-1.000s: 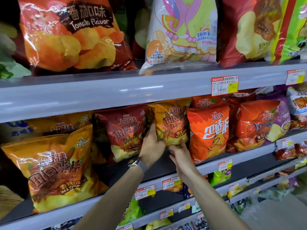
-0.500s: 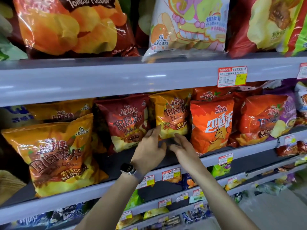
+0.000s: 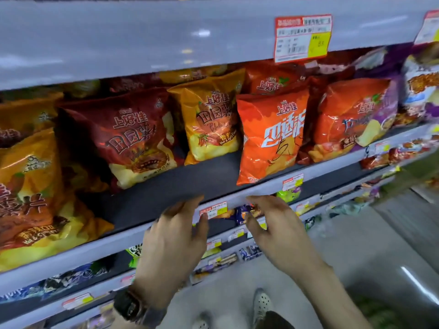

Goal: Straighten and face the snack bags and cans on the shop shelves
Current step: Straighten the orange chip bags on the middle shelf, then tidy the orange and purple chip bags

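2 slack, empty hands: left hand (image 3: 174, 236) and right hand (image 3: 276, 231) flank price tag (image 3: 213, 210) below orange bag (image 3: 270, 138)

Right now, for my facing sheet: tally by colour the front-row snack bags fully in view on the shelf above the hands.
Dark red foil snack bag: 1
Yellow foil snack bag: 1
Orange foil snack bags: 2
Total: 4
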### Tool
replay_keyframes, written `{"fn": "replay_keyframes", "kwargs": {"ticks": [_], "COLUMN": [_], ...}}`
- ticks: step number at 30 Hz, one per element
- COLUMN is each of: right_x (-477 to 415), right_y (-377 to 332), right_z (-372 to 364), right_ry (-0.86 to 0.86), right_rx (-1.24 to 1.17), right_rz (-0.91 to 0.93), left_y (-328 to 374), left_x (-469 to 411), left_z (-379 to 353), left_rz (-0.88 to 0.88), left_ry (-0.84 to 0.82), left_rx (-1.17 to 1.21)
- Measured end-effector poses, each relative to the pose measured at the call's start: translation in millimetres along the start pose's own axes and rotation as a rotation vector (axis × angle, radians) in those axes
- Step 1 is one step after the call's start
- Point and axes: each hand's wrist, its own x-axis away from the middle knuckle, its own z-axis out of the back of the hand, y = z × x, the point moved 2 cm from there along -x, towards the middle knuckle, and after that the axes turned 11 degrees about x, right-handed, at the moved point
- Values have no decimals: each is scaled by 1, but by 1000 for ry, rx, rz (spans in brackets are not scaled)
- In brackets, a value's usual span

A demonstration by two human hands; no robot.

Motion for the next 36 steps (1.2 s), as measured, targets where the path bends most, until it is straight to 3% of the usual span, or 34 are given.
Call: {"fn": "replay_keyframes", "kwargs": {"ticks": [9, 15, 22, 26, 29, 36], "right_x": [9, -13, -41, -64, -86, -120], "right_y": [91, 153, 233, 258, 265, 273], "right_z": [19, 57, 91, 109, 116, 113], "right_ry": [-57, 45, 136, 199, 134, -4], "right_rx": [-10, 75, -1, -159, -194, -610], "right_rz": [-43, -17, 8, -39, -30, 34], "left_y": [54, 114, 151, 152, 147, 137], "left_x": [30, 10, -20, -41, -59, -96], "left_z": [-78, -120, -157, -160, -154, -133], "left_rz": [157, 202, 244, 250, 245, 281], "left_ry": [-16, 26, 222, 413, 521, 535], "left_rx": [-48, -124, -86, 124, 314, 723]}}
